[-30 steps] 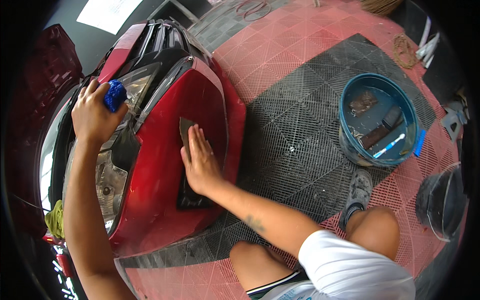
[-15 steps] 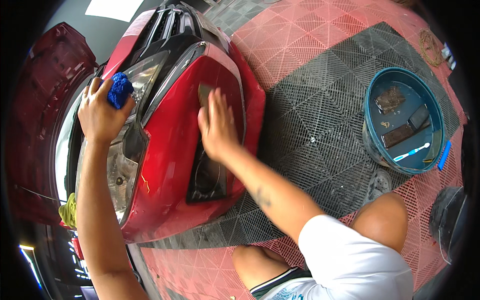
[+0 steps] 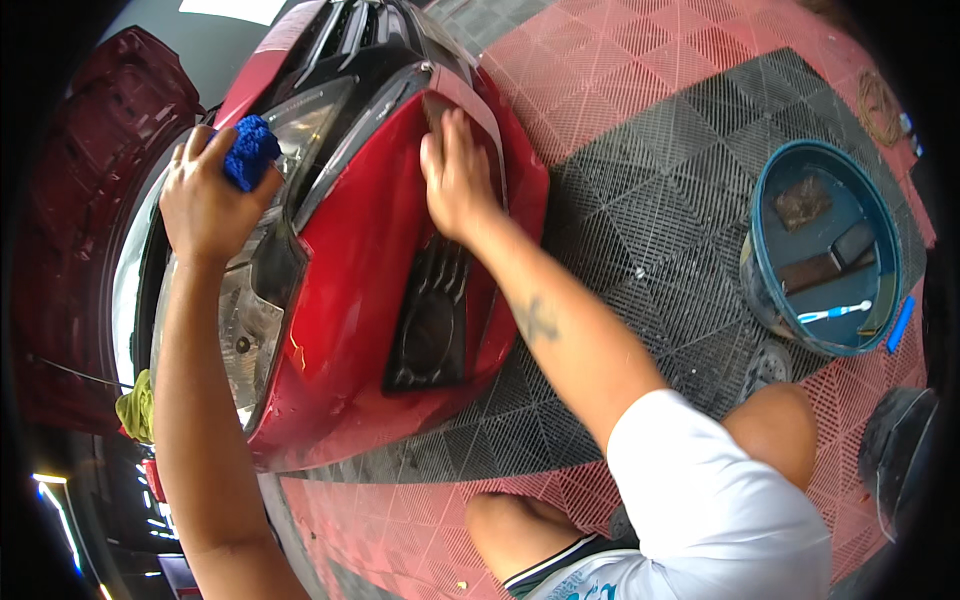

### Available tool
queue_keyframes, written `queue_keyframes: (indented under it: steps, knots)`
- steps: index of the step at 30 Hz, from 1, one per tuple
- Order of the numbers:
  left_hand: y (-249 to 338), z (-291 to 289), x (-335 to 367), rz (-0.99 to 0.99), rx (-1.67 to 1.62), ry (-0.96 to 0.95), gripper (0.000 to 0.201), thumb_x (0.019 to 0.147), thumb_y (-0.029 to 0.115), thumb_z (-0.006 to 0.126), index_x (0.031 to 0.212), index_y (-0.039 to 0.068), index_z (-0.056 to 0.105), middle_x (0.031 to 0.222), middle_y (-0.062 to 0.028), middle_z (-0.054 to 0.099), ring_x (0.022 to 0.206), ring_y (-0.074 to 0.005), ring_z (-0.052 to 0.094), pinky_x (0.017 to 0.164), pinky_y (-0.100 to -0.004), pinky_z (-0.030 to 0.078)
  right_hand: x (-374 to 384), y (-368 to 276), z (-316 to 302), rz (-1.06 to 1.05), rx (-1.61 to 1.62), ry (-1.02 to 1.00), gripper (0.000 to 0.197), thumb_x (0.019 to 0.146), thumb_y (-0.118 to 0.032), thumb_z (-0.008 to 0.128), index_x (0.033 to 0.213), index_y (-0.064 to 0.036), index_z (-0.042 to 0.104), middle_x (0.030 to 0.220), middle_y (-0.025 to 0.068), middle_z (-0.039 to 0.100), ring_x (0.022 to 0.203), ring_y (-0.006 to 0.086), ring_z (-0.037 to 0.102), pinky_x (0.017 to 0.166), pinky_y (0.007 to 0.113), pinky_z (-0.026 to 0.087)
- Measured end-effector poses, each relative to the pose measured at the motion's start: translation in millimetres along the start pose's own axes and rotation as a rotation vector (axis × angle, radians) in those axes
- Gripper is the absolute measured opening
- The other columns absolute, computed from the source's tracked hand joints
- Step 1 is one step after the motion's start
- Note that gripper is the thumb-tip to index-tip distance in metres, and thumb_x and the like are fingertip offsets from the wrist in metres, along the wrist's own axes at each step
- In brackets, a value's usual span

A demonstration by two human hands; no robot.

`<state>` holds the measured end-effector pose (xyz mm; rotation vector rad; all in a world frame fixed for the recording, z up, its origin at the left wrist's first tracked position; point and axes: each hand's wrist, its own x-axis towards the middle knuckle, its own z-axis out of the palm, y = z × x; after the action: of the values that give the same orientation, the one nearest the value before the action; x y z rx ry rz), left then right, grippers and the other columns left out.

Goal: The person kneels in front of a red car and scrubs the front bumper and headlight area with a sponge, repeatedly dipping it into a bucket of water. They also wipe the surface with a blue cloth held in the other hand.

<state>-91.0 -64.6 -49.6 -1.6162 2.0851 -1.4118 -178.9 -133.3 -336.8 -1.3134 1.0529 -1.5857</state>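
Note:
A red car bumper with a clear headlight fills the left half of the view. My left hand rests on the top of the headlight and grips a blue sponge. My right hand lies flat on the bumper's upper edge and presses a small grey-brown abrasive sheet against the paint; only the sheet's far end shows past my fingertips. Just below that hand sits the black fog-lamp grille.
A blue bucket of water stands on the red and grey grid floor tiles to the right, holding dark blocks and a blue-and-white brush. A yellow-green cloth hangs at the left. My bare knees are at the bottom, with a dark container at lower right.
My right hand has slid with the sheet along the bumper, from beside the grille to the upper edge. My left hand has stayed on the headlight with the sponge.

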Motion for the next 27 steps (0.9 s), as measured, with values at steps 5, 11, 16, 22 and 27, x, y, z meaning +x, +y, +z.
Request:
queue_keyframes:
  steps: [5,11,16,22,27]
  knots:
    - [-8,-9,-6,0.022,0.03,0.011,0.055,0.075,0.04,0.084,0.119,0.006,0.076,0.117,-0.0123,0.069,0.112,-0.0376,0.067,0.096,-0.0498,0.055,-101,-28,9,-0.152,-0.105,-0.117,0.071,0.114,-0.035,0.044,0.168,0.0036,0.019,0.175,0.0293,0.015,0.163,0.0452,0.015,0.129,0.066,0.015]
    - [-4,-3,-2,0.022,0.013,0.005,0.052,0.079,0.036,0.084,0.119,0.005,0.072,0.118,-0.013,0.068,0.115,-0.0382,0.066,0.095,-0.0503,0.055,-10,4,10,-0.012,-0.007,0.032,0.067,0.115,-0.042,0.035,0.166,0.0006,0.027,0.174,0.0274,0.023,0.162,0.0427,0.022,0.129,0.061,0.02]
    - [-9,-7,-6,0.014,0.011,-0.001,0.055,0.075,0.039,0.084,0.119,0.007,0.075,0.12,-0.0122,0.069,0.114,-0.0379,0.067,0.097,-0.0497,0.055,-76,-5,10,-0.089,-0.124,-0.048,0.069,0.115,-0.041,0.038,0.167,0.0022,0.024,0.174,0.0272,0.022,0.162,0.0428,0.024,0.129,0.062,0.02]
    - [-8,-2,-3,0.047,0.001,0.021,0.053,0.079,0.037,0.084,0.119,0.005,0.073,0.116,-0.0131,0.068,0.113,-0.0367,0.067,0.094,-0.0486,0.056,-31,11,9,-0.033,-0.042,0.011,0.067,0.115,-0.04,0.037,0.166,0.0019,0.027,0.173,0.0272,0.026,0.162,0.0419,0.023,0.128,0.063,0.02]
    - [-12,2,-3,0.043,0.015,0.044,0.054,0.078,0.04,0.083,0.119,0.007,0.075,0.118,-0.0123,0.069,0.113,-0.0379,0.067,0.096,-0.049,0.055,-55,13,3,-0.058,-0.061,-0.047,0.07,0.115,-0.043,0.037,0.168,0.0009,0.022,0.176,0.0248,0.02,0.164,0.0395,0.02,0.13,0.06,0.016]
